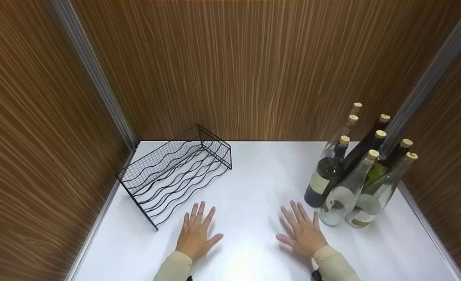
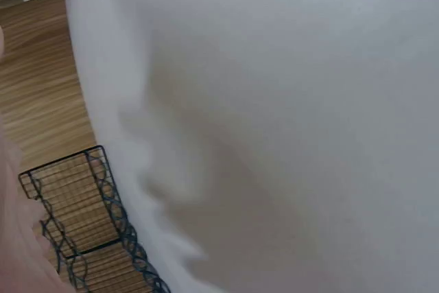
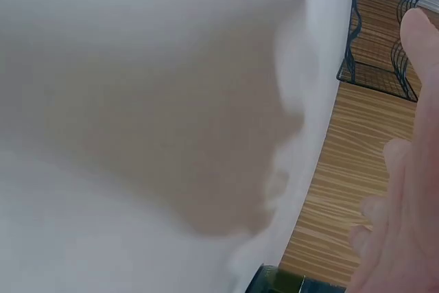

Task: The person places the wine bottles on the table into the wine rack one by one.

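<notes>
My left hand (image 1: 196, 237) is held over the white table with its fingers straight and spread, holding nothing. Up and to its left in the head view stands a black wire rack (image 1: 176, 177) with wavy bars and mesh panels. My right hand (image 1: 304, 235) is likewise flat, fingers spread, with nothing in it. Just beyond it a group of corked wine bottles stands upright, some clear and some dark. Nearest to that hand are a dark bottle with a cream label (image 1: 319, 182) and a clear bottle (image 1: 339, 205). Shadows of the hands fall on the tabletop in both wrist views.
Wood-grain panels (image 1: 246, 70) enclose the white table (image 1: 254, 175) at the back and both sides, with grey metal strips at the corners. The bottles crowd together at the right, near the right panel (image 1: 449, 164). The rack sits close to the left panel (image 1: 47, 156).
</notes>
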Motion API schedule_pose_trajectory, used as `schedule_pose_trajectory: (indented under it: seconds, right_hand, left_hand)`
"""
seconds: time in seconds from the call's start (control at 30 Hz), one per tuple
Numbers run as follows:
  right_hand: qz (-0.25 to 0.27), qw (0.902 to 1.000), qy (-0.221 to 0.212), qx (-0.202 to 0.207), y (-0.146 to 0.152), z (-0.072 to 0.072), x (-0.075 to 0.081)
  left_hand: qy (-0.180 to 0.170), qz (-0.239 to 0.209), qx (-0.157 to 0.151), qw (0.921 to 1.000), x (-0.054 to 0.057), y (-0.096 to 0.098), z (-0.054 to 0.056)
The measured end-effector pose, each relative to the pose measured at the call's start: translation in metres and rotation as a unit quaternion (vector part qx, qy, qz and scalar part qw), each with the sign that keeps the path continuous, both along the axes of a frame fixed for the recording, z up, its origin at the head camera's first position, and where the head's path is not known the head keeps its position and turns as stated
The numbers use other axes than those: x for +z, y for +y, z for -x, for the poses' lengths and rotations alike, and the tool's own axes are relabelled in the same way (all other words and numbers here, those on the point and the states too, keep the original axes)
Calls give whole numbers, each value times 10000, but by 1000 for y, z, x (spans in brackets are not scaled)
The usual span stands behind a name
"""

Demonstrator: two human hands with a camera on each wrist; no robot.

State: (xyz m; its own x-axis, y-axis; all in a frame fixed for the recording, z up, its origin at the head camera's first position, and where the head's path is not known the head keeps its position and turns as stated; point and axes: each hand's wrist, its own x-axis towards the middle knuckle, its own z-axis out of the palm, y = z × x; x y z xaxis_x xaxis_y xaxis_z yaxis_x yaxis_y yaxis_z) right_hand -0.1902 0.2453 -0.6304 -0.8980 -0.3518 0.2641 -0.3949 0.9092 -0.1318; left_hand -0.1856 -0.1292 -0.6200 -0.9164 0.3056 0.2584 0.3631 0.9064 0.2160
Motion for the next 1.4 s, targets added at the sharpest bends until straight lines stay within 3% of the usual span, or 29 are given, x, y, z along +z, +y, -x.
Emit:
schedule_pose_trajectory:
  seconds: [0.13, 0.27, 0.4, 0.5, 0.63, 0.77, 0.87, 0.97, 1.03, 1.17, 1.4]
  right_hand:
    - [132, 9999, -76, -28, -1, 4, 3]
    - [225, 9997, -95, -27, -2, 8, 6]
    - [363, 9992, -145, 8, -4, 12, 9]
    - [417, 9990, -174, 19, -6, 15, 11]
    - [482, 9986, -219, 43, -8, 17, 12]
    - [632, 9973, -364, 87, -8, 18, 12]
    - [696, 9966, -425, 104, -8, 18, 14]
    - [734, 9961, -476, 133, -8, 17, 15]
    - [751, 9958, -492, 150, -8, 17, 15]
    - [760, 9957, -510, 159, -9, 17, 14]
    - [759, 9957, -509, 160, -11, 21, 17]
  left_hand:
    - [317, -561, 5, 9979, 25, -8, 3]
    - [959, -1167, 312, 9880, 56, -28, 19]
    - [1334, -1683, 956, 9720, 80, -59, 42]
    - [1147, -2079, 1714, 9562, 90, -82, 57]
    - [742, -2545, 2833, 9216, 93, -107, 69]
    - [460, -2988, 3603, 8825, 89, -122, 73]
    - [-59, -3592, 3909, 8474, 86, -128, 73]
    - [-705, -4248, 3948, 8116, 85, -132, 72]
    - [-1055, -4538, 3811, 7986, 84, -135, 71]
    - [-1254, -4793, 3490, 7955, 82, -138, 69]
    - [-1190, -4661, 3540, 8020, 80, -138, 70]
